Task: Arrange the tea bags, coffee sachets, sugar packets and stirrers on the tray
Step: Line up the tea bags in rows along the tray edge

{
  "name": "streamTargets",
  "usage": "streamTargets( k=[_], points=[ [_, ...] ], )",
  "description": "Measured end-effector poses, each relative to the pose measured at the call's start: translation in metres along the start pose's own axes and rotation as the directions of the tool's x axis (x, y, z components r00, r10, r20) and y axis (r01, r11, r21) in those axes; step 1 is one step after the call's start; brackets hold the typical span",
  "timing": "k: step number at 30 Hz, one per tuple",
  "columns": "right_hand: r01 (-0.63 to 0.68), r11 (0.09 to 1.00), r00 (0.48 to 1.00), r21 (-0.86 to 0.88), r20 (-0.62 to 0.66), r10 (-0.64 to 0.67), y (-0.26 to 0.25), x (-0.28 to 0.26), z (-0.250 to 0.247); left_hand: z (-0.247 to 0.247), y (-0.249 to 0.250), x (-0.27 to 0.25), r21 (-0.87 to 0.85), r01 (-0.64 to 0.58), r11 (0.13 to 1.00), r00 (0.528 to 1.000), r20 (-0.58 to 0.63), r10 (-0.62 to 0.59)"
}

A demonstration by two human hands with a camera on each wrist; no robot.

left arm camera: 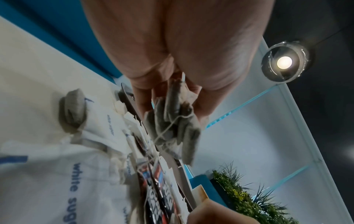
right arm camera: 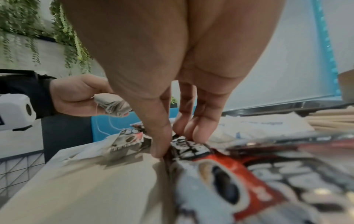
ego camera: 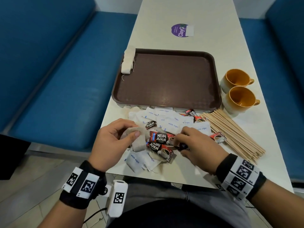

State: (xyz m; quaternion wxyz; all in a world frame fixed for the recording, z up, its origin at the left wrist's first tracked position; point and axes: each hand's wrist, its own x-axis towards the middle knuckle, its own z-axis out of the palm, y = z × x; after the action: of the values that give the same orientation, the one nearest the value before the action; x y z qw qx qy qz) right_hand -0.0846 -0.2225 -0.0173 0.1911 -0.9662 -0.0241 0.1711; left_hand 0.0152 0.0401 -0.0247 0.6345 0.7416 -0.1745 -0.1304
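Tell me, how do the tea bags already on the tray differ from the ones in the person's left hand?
The tea bags on the tray stand in a neat row along the tray's far left edge; the held tea bags are a loose bunch with tangled strings. The tray ones rest untouched, while the held ones are pinched by the left hand above the pile on the table. Both are plain beige bags with strings.
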Motion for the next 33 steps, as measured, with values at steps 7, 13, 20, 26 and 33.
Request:
streamTargets(
  k=[7,13,20,26,33],
  points=[
    [0.164,0.982,0.985,0.095,-0.062,-0.159,-0.019,-0.004,0.003,-0.004,0.004,-0.003,0.049,-0.086,0.995,0.994,-0.07,0.09],
    [0.162,0.987,0.985,-0.015,0.06,-0.161,-0.014,0.001,0.011,-0.003,0.008,-0.01,0.018,-0.065,0.998,0.995,-0.077,0.066],
    [0.062,0.998,0.998,-0.02,-0.024,-0.063,-0.001,-0.002,0.007,-0.004,0.001,-0.014,0.064,-0.037,0.997,0.996,-0.076,0.042],
    [0.145,0.989,0.989,0.026,-0.025,-0.144,-0.026,0.006,0.015,0.001,0.01,-0.015,0.051,0.015,0.999,0.998,-0.069,-0.011],
    [0.241,0.966,0.97,-0.097,0.037,-0.239,-0.037,0.022,0.021,-0.011,0.014,-0.015,-0.012,0.068,0.998,0.985,-0.156,-0.068]
  ],
)
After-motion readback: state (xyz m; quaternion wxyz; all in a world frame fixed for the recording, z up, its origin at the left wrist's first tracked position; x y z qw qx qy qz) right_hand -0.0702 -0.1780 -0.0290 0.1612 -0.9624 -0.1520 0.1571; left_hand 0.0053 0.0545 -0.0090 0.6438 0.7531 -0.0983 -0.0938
